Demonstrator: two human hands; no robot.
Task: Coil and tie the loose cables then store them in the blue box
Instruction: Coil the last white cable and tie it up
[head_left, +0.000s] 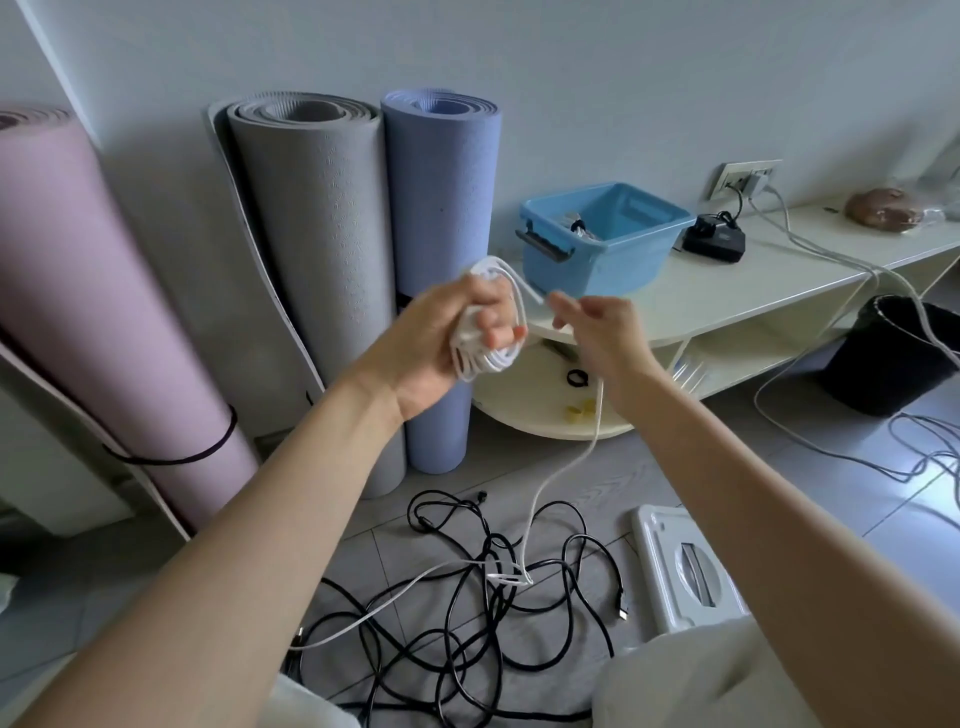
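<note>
Head view, reading left to right. I see three rolled mats standing against the wall: pink mat (88, 291) with a black band around it, grey mat (317, 249), blue-violet mat (441, 223).

Left hand (447, 338) is raised mid-frame, fingers curled round a white cable coil (488, 332); loops stick out above and below the fist. One strand runs from the coil across to the right hand (602, 332), which pinches it between thumb and fingertips, other fingers loosely bent. From there the white cable (561, 467) drops to the floor and lies across a tangle of black cables (467, 613) on the grey tiles, between my knees.

Blue box (602, 239) sits on the cream low table (753, 291), behind and just right of the hands, well apart from the coil. I can make out something dark inside, can't tell what. Black adapter (714, 239) sits just right of the box, its lead running to the wall socket (743, 179). White plastic stool (685, 566) on the floor lower right; black bin (893, 353) further right, under the table edge, with grey cables draped past it.
</note>
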